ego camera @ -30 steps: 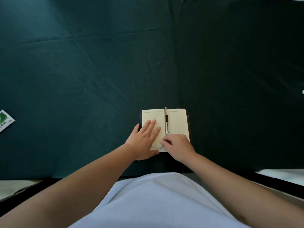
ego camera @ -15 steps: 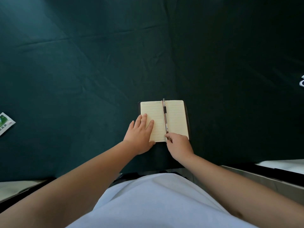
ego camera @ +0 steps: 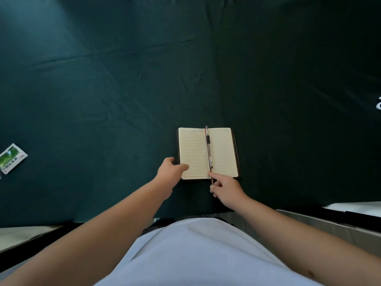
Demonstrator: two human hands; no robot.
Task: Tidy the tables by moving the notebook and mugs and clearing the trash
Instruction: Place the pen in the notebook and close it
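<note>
An open lined notebook (ego camera: 221, 153) with a dark cover lies on the dark green cloth near the table's front edge. A pen (ego camera: 207, 145) rests along its spine. My left hand (ego camera: 170, 170) grips the notebook's lower left edge, thumb on the page and fingers curled round the cover. My right hand (ego camera: 226, 187) is at the bottom of the spine, with the index finger and thumb pinching the pen's lower end. No mugs are in view.
A green and white wrapper (ego camera: 11, 157) lies on the cloth at the far left. A small white object (ego camera: 379, 105) shows at the right edge. The green cloth (ego camera: 123, 79) stretches far back. Pale surfaces flank my body below the table edge.
My left hand slid off the left page to the notebook's left edge and curled round it. My right hand drew back slightly, staying at the pen's lower end.
</note>
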